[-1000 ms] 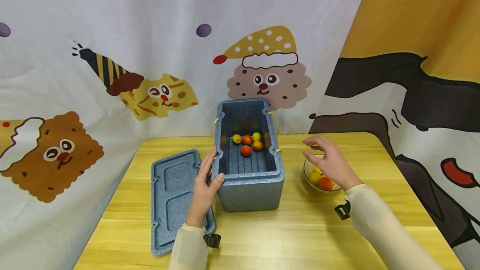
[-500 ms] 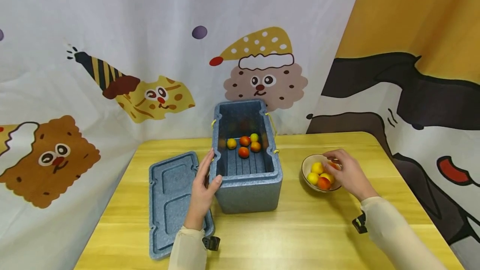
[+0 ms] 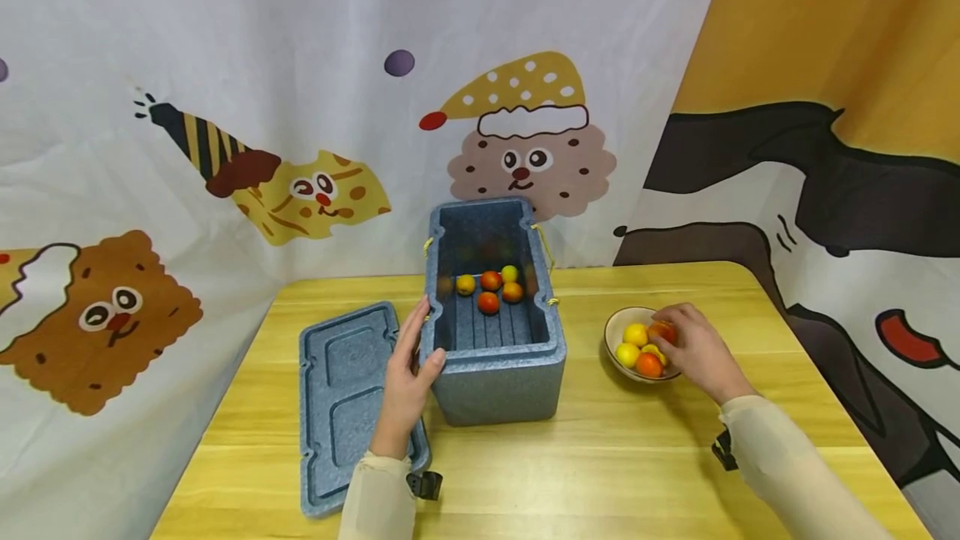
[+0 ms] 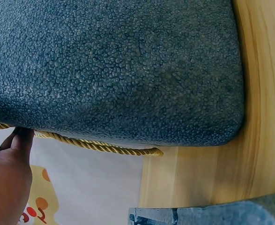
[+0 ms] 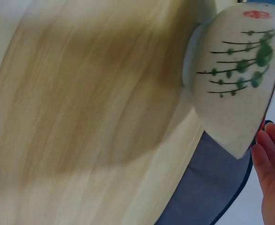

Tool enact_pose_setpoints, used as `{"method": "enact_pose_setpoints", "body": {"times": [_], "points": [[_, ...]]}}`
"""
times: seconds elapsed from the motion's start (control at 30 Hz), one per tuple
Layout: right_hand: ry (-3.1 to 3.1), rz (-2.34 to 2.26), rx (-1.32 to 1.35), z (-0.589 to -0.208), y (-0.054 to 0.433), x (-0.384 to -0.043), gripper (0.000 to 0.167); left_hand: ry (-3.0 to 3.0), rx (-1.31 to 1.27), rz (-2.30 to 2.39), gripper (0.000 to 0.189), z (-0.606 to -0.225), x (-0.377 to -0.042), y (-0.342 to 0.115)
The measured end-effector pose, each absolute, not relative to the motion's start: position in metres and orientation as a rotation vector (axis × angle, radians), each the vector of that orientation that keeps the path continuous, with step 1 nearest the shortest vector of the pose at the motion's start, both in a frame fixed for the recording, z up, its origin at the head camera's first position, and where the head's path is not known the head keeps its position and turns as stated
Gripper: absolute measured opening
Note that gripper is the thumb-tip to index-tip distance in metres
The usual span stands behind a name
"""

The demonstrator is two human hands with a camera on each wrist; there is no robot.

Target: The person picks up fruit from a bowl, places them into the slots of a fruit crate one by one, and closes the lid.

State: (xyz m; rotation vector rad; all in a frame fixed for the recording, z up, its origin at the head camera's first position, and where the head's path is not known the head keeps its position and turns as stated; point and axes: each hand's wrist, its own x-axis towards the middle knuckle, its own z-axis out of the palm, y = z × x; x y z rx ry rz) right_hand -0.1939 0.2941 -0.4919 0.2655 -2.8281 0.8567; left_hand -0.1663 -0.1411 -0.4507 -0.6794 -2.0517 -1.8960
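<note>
A grey-blue foam box [image 3: 498, 390] stands uncovered on the table, with several small red, orange and yellow-green fruits [image 3: 488, 302] on its ribbed floor. My left hand [image 3: 405, 386] rests on the box's near left corner, fingers stretched along the side and thumb at the front rim. In the left wrist view its fingers touch the box wall beside a yellow rope [image 4: 100, 146]. My right hand [image 3: 697, 348] reaches into the right side of a bowl [image 3: 617, 322] and grips a small orange-red fruit [image 3: 663, 332] between thumb and fingers. Yellow fruits [image 3: 627, 354] and an orange one [image 3: 649, 365] lie beside it.
The box's lid [image 3: 348, 423] lies flat on the wooden table [image 3: 517, 482] to the left, partly behind my left forearm. A printed cartoon cloth [image 3: 315, 40] hangs right behind the table. Green painted plants decorate the bowl's outer wall [image 5: 240, 103].
My right hand has come down from above the bowl to its right side and taken hold of the orange-red fruit there. The left hand stays at the box corner.
</note>
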Motion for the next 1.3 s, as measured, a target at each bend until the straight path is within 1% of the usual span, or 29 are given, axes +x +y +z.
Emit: {"method": "enact_pose_setpoints", "body": {"times": [0.17,0.4,0.5,0.57,0.8,1.3], "points": [[-2.822,0.74,0.355,-0.502,0.295,-0.196,0.03,-2.062,-0.675,-1.897,0.058,-0.447,-0.164,-0.141],[-2.867,0.649,0.397,-0.508,0.295,-0.199,0.032,-2.044,-0.68,-1.899,0.062,-0.475,-0.177,-0.145],[-2.888,0.651,0.39,-0.507,0.294,-0.199,0.033,-2.032,-0.687,-1.896,0.063,-0.477,-0.178,-0.146],[-2.899,0.652,0.383,-0.505,0.293,-0.2,0.033,-2.02,-0.697,-1.898,0.062,-0.475,-0.178,-0.146],[-2.945,0.62,0.362,-0.502,0.291,-0.201,0.034,-2.029,-0.698,-1.883,0.058,-0.449,-0.166,-0.141],[-2.944,0.587,0.368,-0.503,0.292,-0.201,0.035,-2.042,-0.699,-1.881,0.058,-0.446,-0.164,-0.141]]}}
